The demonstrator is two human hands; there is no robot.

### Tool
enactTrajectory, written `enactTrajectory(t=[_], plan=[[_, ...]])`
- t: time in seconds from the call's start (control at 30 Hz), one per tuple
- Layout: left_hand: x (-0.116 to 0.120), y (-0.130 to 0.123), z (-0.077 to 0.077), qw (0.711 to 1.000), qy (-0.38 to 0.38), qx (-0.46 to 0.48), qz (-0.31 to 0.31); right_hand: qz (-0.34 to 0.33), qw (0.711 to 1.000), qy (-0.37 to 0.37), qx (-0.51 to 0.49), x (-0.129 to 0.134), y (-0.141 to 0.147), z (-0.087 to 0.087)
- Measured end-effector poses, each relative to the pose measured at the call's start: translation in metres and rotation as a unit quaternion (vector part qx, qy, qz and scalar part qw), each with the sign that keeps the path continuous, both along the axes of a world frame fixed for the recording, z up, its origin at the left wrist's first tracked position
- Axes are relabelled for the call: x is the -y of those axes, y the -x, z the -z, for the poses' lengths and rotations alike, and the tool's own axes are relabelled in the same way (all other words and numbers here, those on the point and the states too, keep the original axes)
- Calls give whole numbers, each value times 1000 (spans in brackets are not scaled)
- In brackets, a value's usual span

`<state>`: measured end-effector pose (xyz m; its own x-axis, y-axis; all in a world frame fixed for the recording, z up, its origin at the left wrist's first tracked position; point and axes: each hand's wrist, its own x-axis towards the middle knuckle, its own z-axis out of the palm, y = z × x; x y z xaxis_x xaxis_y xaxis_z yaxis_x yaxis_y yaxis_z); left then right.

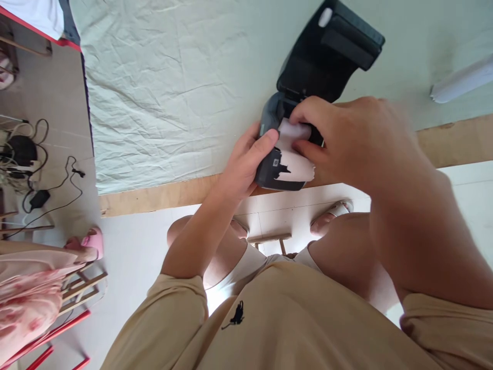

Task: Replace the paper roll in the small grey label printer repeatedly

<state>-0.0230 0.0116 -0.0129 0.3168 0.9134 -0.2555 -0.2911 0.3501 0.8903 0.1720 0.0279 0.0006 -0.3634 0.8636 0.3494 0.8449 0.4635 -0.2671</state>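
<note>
A small dark label printer (285, 184) sits at the table's front edge, its black lid (329, 56) swung up and away from me. Inside it lies a white paper roll (296, 132), and a torn-edged strip of paper (298, 167) hangs over the front of the body. My left hand (252, 156) grips the printer's left side, thumb on the top rim. Reaching in from the right, my right hand (339, 133) has its thumb and index finger closed on the roll. The far side of the roll is hidden by my fingers.
A pale green cloth (165, 97) covers the table, with a bare wooden edge (162, 198) in front. A white rolled item (464, 81) lies at right. To the left, a person in pink (31, 303) sits near cables and a black adapter (39, 199) on the floor.
</note>
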Motion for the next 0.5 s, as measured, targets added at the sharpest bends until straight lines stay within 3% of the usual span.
enactTrajectory(t=[0.07,0.17,0.27,0.33,0.4,0.5], plan=[[1,2,-1,1000,-9,0,2,-22,999,24,0,-2,-2,-7],[2,2,2,1000,-14,-3,-17,-63,991,85,-78,-2,-6,-24],[2,0,5,999,-2,-14,-34,-26,959,128,-253,-4,-13,-36],[1,-1,6,999,8,-15,-34,21,894,105,-435,-11,-20,-30],[1,-1,6,999,12,-12,-27,61,831,98,-545,-22,-27,-13],[1,1,6,1000,11,11,-23,135,820,73,-551,-34,-36,19]])
